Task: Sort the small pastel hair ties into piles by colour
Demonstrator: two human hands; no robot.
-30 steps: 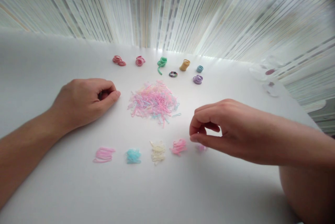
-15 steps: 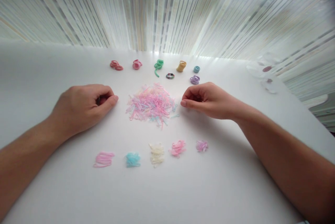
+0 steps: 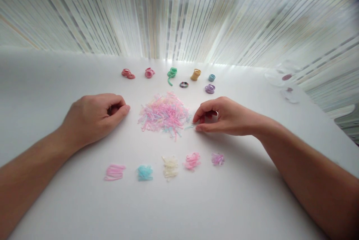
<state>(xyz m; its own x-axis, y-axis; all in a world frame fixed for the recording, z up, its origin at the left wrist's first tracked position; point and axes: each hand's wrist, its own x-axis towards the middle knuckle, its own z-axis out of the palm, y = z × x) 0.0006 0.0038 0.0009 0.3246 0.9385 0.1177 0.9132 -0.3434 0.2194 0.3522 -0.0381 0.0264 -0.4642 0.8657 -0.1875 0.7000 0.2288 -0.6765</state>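
Note:
Several small rubber bands in pink, lilac, pale blue and cream lie in a loose pile mid-table. At the pile's right side, my right hand has its thumb and index tip slightly apart around the end of a single light blue rubber band. Left of the pile rests my left hand, loosely closed, thumb against the curled index finger, with nothing visible in it. Nearer me are sorted clusters: pink bands, blue bands, cream bands, deeper pink bands and lilac bands.
Behind the pile stand coiled items: red, pink, green, yellow, blue and purple. A multicoloured ring lies among them. A clear object sits far right, before a string curtain.
My right hand has come down toward me to the loose light blue band, its thumb and index parting. My left hand stays in place. The view has shifted slightly.

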